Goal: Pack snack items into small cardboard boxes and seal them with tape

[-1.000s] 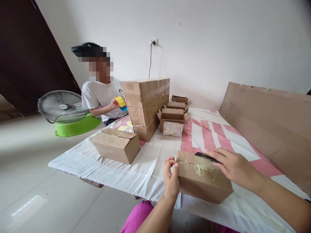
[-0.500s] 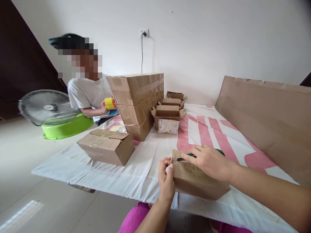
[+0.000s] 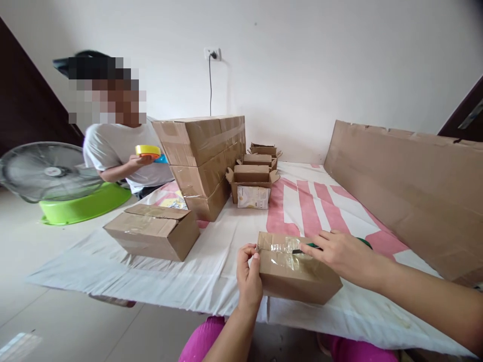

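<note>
Close in front of me a taped cardboard box (image 3: 294, 279) lies on the cloth-covered table. My left hand (image 3: 249, 276) is closed at the box's left end, thumb and forefinger pinching its corner edge; any tape end between them is too small to make out. A utility knife (image 3: 310, 246) with a green handle and dark blade is in my right hand (image 3: 343, 254), fingers wrapped round it. Its tip is at the clear tape (image 3: 281, 248) along the box's top seam. Part of the box top is hidden behind my right hand.
Left of my box is another cardboard box (image 3: 151, 231). Behind it rise stacked taped boxes (image 3: 188, 146), with several open boxes (image 3: 252, 176) alongside. A cardboard sheet (image 3: 400, 196) leans at right. Across the table a person (image 3: 113, 151) holds a yellow tape dispenser (image 3: 148, 152) near a fan (image 3: 53, 171).
My right hand has drawn the knife rightward along the taped seam, away from my left hand. The view has turned slightly right. The other person's tape dispenser has tilted and risen a little.
</note>
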The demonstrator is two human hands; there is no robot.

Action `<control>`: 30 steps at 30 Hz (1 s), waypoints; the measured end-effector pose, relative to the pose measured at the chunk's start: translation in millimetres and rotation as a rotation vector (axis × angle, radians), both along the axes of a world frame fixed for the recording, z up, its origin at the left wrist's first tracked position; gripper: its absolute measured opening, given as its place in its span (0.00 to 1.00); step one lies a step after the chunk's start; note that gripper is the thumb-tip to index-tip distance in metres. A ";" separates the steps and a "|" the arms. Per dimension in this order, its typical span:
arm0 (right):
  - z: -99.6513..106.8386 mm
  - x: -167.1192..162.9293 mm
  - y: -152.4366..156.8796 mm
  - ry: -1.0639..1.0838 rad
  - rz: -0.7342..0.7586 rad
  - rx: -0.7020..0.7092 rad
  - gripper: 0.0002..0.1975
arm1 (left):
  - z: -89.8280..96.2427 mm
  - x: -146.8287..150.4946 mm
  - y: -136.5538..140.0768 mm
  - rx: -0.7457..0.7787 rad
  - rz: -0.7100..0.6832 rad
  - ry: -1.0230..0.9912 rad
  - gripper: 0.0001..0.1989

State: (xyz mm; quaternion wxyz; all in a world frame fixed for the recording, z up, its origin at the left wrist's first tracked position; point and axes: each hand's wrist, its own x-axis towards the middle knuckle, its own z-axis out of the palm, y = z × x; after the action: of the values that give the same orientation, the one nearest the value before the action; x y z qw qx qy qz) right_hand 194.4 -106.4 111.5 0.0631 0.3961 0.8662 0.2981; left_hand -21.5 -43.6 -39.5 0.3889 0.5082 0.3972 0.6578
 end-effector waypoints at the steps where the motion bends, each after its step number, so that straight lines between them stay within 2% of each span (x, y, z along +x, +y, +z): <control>1: 1.1 2.7 -2.3 0.008 -0.006 0.009 0.24 | -0.4 0.3 0.2 -0.001 -0.001 -0.007 0.10; 6: 1.9 -7.8 3.6 0.087 -0.021 0.049 0.28 | -3.2 0.9 1.4 -0.002 -0.014 -0.021 0.10; 11: -4.9 -37.8 28.6 0.149 0.005 -0.046 0.24 | -3.3 -0.9 1.3 0.028 -0.014 0.010 0.11; 15: -5.4 -48.8 40.0 0.107 0.014 -0.127 0.20 | -2.4 -1.6 1.0 0.062 -0.006 0.031 0.10; 18: -2.4 -48.2 37.4 0.063 0.017 -0.162 0.18 | -1.8 -1.6 0.7 0.061 0.002 0.055 0.10; 25: -1.4 -29.1 18.3 -0.017 0.022 -0.125 0.14 | 3.0 -0.2 -1.0 0.047 0.003 0.101 0.11; 30: -3.2 -8.7 -2.1 0.028 0.027 -0.074 0.17 | 4.6 1.5 -4.2 0.047 -0.003 0.123 0.10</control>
State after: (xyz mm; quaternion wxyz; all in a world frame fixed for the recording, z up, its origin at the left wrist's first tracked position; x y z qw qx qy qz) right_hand 185.8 -108.5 108.3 0.0615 0.3861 0.8826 0.2611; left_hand -19.9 -47.8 -34.9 0.3527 0.5573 0.4038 0.6340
